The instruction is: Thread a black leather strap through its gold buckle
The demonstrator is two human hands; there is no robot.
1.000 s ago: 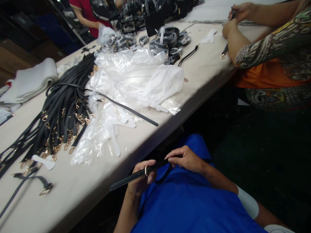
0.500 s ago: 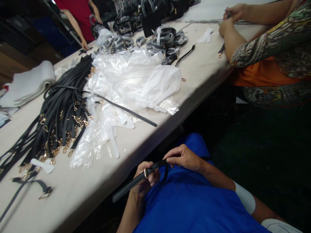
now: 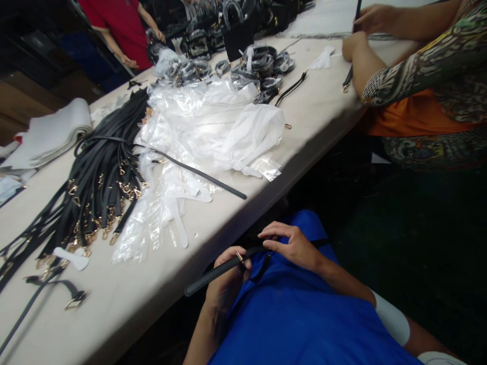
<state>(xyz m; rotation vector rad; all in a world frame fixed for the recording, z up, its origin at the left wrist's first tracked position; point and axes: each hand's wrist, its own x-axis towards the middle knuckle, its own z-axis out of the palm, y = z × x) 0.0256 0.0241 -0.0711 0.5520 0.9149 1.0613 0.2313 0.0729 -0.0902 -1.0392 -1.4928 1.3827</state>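
Over the blue cloth on my lap, my left hand [image 3: 228, 274] grips a black strap [image 3: 213, 276] beside its gold-coloured buckle [image 3: 239, 256]. The strap's rounded end sticks out past that hand, down to the left. My right hand [image 3: 291, 246] is at the other stretch of the strap, thumb and fingers apart; whether the thumb touches it I cannot tell. A short black piece hangs below the strap between the hands. On the table [image 3: 213, 223] lie a heap of black straps [image 3: 102, 167] with gold-coloured clasps and a pile of clear plastic bags [image 3: 213, 121].
Coiled, wrapped straps [image 3: 262, 66] and black bags [image 3: 238, 38] stand farther back. One loose strap [image 3: 205, 175] reaches toward the table edge. A person in a patterned sleeve [image 3: 418, 66] holds a strap at right; another in a red shirt [image 3: 117, 25] stands behind the table.
My right thumb and fingers have parted from their pinch on the strap. My left hand has tilted the strap and shifted it slightly right and up.
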